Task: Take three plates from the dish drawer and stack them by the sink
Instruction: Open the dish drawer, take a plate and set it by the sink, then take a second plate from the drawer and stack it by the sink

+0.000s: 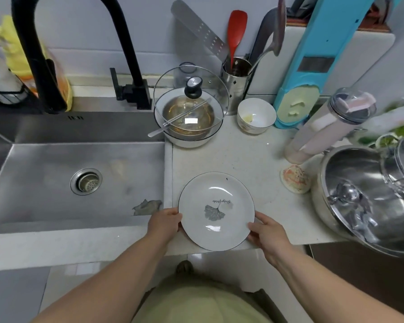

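Note:
A white plate [216, 210] with a dark rim and a grey leaf print sits at the front edge of the pale counter [247, 159], just right of the steel sink [56, 178]. My left hand [165, 223] grips its left rim and my right hand [267, 229] grips its right rim. Whether other plates lie beneath it cannot be told. The dish drawer is out of view.
Behind the plate stand a white bowl with a glass lid [189, 113], a small white bowl [256, 116] and a steel utensil holder [236, 82]. A large steel pot [369, 194] overhangs the counter at right. A black faucet [63, 43] arches over the sink.

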